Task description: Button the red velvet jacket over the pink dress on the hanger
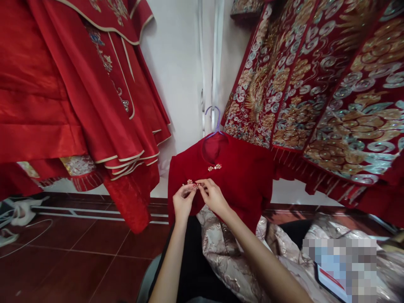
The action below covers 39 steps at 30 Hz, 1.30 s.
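Observation:
A red jacket [240, 168] hangs in front of me on a purple hanger [217, 122]. At its neckline sits a gold and pearl beaded clasp [214, 167], its two halves side by side. Lower on the chest, my left hand [183, 202] and my right hand [213, 195] meet with thumbs and fingertips pinched around a second beaded clasp [190, 182]. A flower-shaped part of it shows above my left fingertips. The rest is mostly covered by my fingers, so I cannot see whether its halves are joined.
Red garments with pale piping [110, 84] hang at left, and a heavily embroidered red and gold garment [315, 84] at right. Shiny patterned fabric [221, 252] lies across my lap, with a phone [331, 280] on it. Pale shoes [23, 212] lie by a metal rail [94, 214].

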Each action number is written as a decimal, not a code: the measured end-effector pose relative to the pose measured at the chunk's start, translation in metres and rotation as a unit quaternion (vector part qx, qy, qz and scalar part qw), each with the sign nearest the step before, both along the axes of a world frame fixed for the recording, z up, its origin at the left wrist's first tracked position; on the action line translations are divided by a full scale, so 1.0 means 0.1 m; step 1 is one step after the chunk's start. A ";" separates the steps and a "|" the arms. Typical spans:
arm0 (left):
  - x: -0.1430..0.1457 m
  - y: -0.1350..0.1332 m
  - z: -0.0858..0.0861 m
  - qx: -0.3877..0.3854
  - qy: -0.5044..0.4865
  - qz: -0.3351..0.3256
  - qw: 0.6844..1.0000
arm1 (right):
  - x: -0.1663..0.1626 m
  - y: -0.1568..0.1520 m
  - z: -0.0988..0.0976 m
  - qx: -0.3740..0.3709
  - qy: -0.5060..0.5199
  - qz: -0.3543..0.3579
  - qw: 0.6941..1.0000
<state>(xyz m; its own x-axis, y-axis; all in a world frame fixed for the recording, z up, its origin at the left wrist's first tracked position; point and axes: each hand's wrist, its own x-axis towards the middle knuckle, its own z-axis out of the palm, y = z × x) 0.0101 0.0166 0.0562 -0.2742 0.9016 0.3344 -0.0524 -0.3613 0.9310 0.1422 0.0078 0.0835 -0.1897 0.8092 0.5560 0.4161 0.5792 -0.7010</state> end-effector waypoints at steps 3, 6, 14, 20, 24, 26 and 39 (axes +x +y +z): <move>-0.02 0.01 -0.02 0.009 0.002 -0.001 1.000 | 0.00 0.01 -0.01 -0.002 0.013 0.000 1.000; -0.01 0.01 -0.02 0.014 0.004 -0.001 1.000 | -0.01 0.03 -0.03 -0.005 0.026 -0.013 1.000; 0.02 -0.05 0.01 0.024 0.042 0.023 0.999 | -0.06 -0.03 -0.02 -0.016 0.055 -0.032 0.998; -0.02 -0.06 0.00 0.020 0.067 0.043 0.997 | -0.12 -0.02 -0.03 -0.003 0.037 -0.056 0.998; -0.04 -0.04 -0.01 0.008 0.098 0.048 0.994 | -0.14 -0.01 -0.05 0.007 0.022 -0.069 0.997; -0.04 -0.03 -0.02 0.005 0.101 0.050 0.994 | -0.15 -0.02 -0.06 0.010 0.020 -0.074 0.997; -0.15 0.04 -0.01 0.063 0.145 0.009 0.987 | 0.13 -0.01 0.09 -0.098 0.048 0.036 0.993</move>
